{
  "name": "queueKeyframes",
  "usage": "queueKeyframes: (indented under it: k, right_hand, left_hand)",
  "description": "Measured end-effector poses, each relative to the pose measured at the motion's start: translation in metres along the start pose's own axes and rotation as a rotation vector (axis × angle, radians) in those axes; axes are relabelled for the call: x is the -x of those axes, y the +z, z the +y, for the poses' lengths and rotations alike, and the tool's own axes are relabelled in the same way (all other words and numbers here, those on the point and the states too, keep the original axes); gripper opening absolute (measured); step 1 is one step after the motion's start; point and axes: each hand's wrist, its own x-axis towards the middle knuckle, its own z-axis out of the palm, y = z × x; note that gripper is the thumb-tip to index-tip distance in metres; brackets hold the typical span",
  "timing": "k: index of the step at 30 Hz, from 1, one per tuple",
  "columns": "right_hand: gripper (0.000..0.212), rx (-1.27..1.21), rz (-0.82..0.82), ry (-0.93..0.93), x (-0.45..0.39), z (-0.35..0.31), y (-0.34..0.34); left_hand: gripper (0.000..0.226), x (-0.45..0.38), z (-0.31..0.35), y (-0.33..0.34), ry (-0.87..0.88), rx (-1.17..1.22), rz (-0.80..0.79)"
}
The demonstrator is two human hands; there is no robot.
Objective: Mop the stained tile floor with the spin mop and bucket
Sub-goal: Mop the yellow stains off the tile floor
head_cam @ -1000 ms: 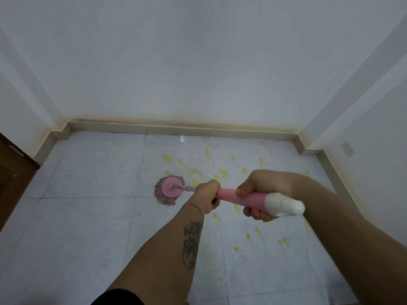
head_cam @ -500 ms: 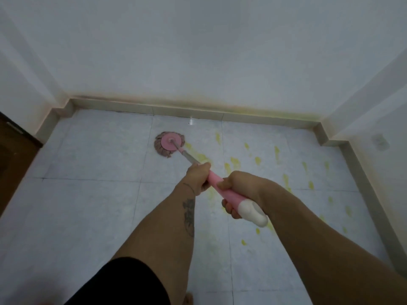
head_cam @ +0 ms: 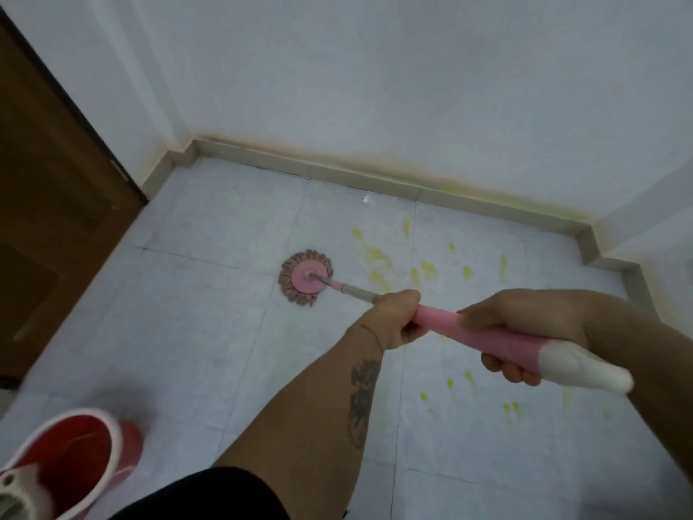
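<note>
Pulling back, mop head [head_cam: 305, 277] left stains [head_cam: 378, 254]; bucket [head_cam: 71, 463] appeared.

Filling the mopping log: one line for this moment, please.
left hand, right hand: grip pink mop handle | round mop head: on tile, left of yellow stains

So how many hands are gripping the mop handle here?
2. The left hand grips the pink plastic mop handle nearer the round mop head; the right hand grips it by the white end cap.
</note>
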Motion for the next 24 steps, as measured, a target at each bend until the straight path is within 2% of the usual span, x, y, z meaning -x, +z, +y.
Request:
queueKeyframes:
  k: [3,7,11,14,17,21,24]
  right_hand:
    - [0.036,0.009,-0.092,-0.036,0.036,0.018,0.004]
    - [0.035,0.109,-0.166,-0.124,0.068,0.041,0.018]
    - [0.035,0.032,-0.143,-0.135,0.065,0.051,0.039]
    - [0.031,-0.116,-0.07,-0.141,0.044,0.038,0.064]
    - [0.031,-0.397,-0.032,-0.124,-0.001,0.019,0.094]
    - [0.03,-0.783,-0.024,-0.14,-0.061,-0.004,0.128]
    - [0.028,-0.874,-0.006,-0.133,-0.08,-0.012,0.131]
  left_hand:
    - [0.012,0.046,-0.024,0.003,0.0,0.036,-0.019]
    - [0.018,0.088,-0.062,0.004,0.007,0.055,0.004]
    - [0.011,0.093,-0.074,-0.008,0.048,0.069,0.034]
    - [0.009,0.078,-0.063,-0.034,0.066,0.069,0.063]
    - [0.017,0.048,-0.042,-0.069,0.089,0.077,0.117]
    - [0.036,0.001,-0.011,-0.105,0.16,0.014,0.302]
    - [0.039,-0.022,0.001,-0.112,0.181,-0.053,0.338]
